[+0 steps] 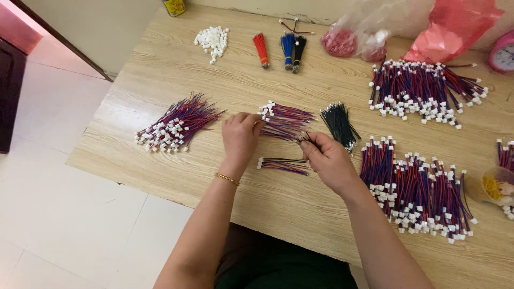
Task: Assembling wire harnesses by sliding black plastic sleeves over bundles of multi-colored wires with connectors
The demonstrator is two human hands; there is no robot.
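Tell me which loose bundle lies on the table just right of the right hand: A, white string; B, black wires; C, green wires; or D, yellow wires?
B: a fanned bundle of black wires lies on the wooden table just beyond the right hand, beside the red-and-blue wires that the left hand touches.

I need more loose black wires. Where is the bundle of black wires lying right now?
In the head view, the black wire bundle lies right of centre on the wooden table, just beyond the right hand.
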